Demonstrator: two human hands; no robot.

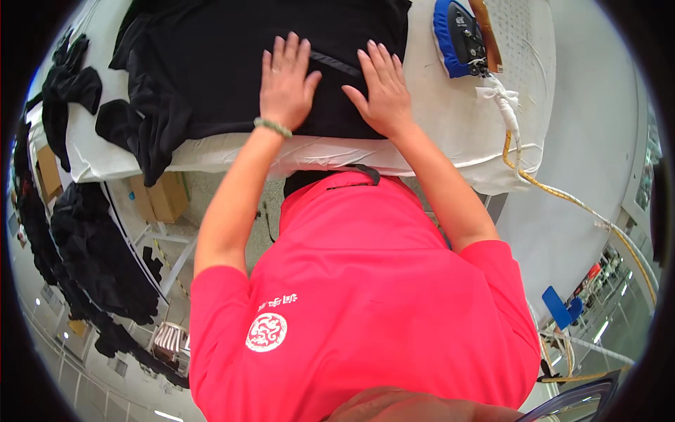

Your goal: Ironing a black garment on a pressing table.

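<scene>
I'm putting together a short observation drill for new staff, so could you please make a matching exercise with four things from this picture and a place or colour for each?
Things:
1. Black garment
2. Iron
3. Beaded bracelet
4. Shirt

Places and colours:
A. Around the left wrist
B. Pinkish red
C. On the white-covered table, toward its right side
D. Beneath the left hand and right hand

Right pairs: 1-D, 2-C, 3-A, 4-B.

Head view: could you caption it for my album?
Left hand and right hand lie on a black garment over a white-covered table, a blue-and-black iron at right.
</scene>
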